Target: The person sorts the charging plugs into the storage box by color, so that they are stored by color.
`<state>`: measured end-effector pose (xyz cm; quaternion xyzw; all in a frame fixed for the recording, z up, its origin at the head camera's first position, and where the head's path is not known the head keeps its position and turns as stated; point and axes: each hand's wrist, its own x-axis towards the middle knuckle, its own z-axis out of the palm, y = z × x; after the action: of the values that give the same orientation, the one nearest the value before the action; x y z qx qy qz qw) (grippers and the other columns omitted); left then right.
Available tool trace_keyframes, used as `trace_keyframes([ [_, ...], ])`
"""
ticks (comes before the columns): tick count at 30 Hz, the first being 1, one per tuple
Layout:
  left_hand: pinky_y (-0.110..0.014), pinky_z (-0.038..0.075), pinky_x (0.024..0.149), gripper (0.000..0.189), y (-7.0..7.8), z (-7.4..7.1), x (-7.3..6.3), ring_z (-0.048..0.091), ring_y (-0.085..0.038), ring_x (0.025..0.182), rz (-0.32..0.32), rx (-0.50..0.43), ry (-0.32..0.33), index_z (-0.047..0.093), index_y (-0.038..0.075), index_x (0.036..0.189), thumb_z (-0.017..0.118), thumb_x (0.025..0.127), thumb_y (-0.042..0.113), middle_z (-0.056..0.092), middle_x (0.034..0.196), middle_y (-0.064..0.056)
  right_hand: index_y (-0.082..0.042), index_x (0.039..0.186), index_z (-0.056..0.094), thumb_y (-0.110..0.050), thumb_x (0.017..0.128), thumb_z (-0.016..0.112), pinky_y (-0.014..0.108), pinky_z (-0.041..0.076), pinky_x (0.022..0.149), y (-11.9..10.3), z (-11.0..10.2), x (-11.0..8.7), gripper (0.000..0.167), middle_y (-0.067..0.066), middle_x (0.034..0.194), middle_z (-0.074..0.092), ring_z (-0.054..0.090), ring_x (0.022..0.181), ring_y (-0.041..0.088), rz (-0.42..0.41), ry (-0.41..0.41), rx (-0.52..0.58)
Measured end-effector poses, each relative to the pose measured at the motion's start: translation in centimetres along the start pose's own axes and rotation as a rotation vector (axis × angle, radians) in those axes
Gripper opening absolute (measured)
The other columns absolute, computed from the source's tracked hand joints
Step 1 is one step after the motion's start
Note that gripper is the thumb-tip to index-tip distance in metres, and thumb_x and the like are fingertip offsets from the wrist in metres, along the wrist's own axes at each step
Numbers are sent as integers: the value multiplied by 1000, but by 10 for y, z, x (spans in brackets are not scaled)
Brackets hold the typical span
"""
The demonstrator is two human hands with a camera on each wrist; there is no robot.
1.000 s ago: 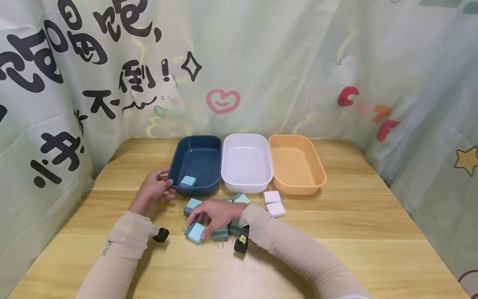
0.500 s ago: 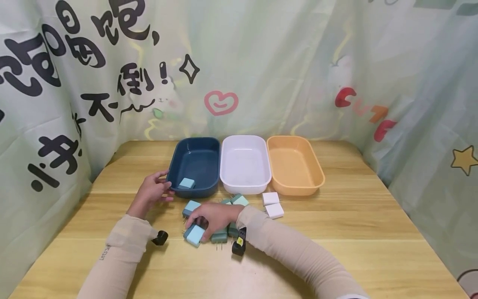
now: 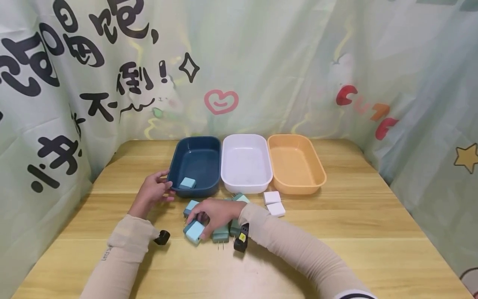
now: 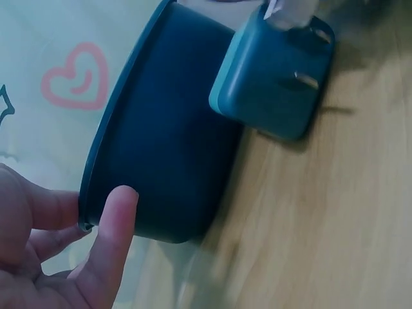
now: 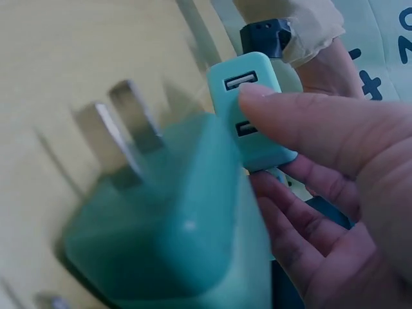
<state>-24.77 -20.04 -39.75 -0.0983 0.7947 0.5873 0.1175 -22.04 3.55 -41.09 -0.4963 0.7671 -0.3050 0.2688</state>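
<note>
My left hand [image 3: 153,191] holds the near left corner of a dark blue bin [image 3: 217,174], one finger against its outer wall in the left wrist view. One light blue plug charger [image 3: 188,182] lies inside that bin. With thumb and fingers my right hand [image 3: 216,214] pinches a two-tone blue USB charger [image 3: 195,233] on the table; in the right wrist view the thumb rests on the charger's port face [image 5: 248,138]. Another blue charger [image 3: 191,207] lies just beyond the fingers. Green chargers [image 3: 220,234] sit under and beside the right hand, partly hidden.
A white bin [image 3: 247,187] and an orange bin [image 3: 298,189] stand in a row right of the blue one. Two white chargers [image 3: 274,203] lie before them. A printed curtain [image 3: 284,62] hangs behind the wooden table [image 3: 354,232].
Hardly anything differs. The pinched blue charger has turned and shifted slightly under the right hand; the left hand stays at the blue bin, and the head view sways a little.
</note>
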Motion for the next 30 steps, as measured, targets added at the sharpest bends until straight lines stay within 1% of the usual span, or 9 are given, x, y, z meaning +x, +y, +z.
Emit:
trace_keyframes([
  [6, -38, 59, 72, 56, 2, 3, 1, 61, -29, 90, -2, -5, -5, 26, 12, 154, 42, 101, 2, 40, 138, -26, -11, 122, 64, -15, 78, 83, 14, 49, 84, 1, -11, -1, 48, -7, 112, 63, 59, 96, 2, 7, 26, 8],
  [10, -37, 59, 73, 57, 3, 3, 2, 60, -30, 91, -13, -8, 3, 26, 14, 154, 43, 101, 2, 40, 138, -24, -11, 122, 64, -14, 77, 83, 15, 50, 84, 0, -17, -1, 49, -6, 111, 63, 60, 96, 4, 16, 48, 35],
  [13, -38, 59, 73, 57, 2, 2, 2, 60, -30, 91, -15, -12, 2, 26, 13, 154, 43, 101, 2, 40, 138, -25, -9, 122, 63, -11, 77, 83, 17, 50, 85, 0, -21, 0, 49, -3, 113, 63, 61, 97, 6, 9, 58, 52],
  [16, -38, 59, 72, 57, 1, 2, 1, 61, -30, 90, -23, -5, 10, 26, 12, 154, 43, 101, 1, 41, 138, -25, -10, 122, 63, -13, 78, 83, 17, 50, 85, -2, -25, 0, 49, -3, 113, 63, 61, 97, 6, 9, 64, 40],
  [20, -38, 59, 72, 56, 1, 2, 0, 60, -30, 90, -31, -1, 21, 27, 13, 154, 43, 101, 2, 41, 137, -25, -10, 122, 63, -13, 78, 83, 17, 50, 85, -4, -32, -1, 48, -5, 109, 63, 61, 98, 5, 22, 76, 41],
  [26, -39, 59, 70, 56, 0, 1, 1, 61, -29, 86, -8, -17, 20, 27, 11, 154, 44, 101, 1, 41, 137, -26, -5, 121, 63, -9, 77, 83, 21, 52, 85, -5, -40, 1, 48, -1, 108, 63, 62, 96, 6, 15, 105, 106],
  [30, -38, 59, 69, 56, -1, 1, 1, 61, -29, 86, -5, -19, 22, 27, 11, 154, 44, 101, 1, 41, 137, -27, -7, 121, 64, -10, 78, 83, 20, 52, 84, -3, -44, 3, 48, -2, 108, 62, 62, 95, 6, 35, 128, 124],
])
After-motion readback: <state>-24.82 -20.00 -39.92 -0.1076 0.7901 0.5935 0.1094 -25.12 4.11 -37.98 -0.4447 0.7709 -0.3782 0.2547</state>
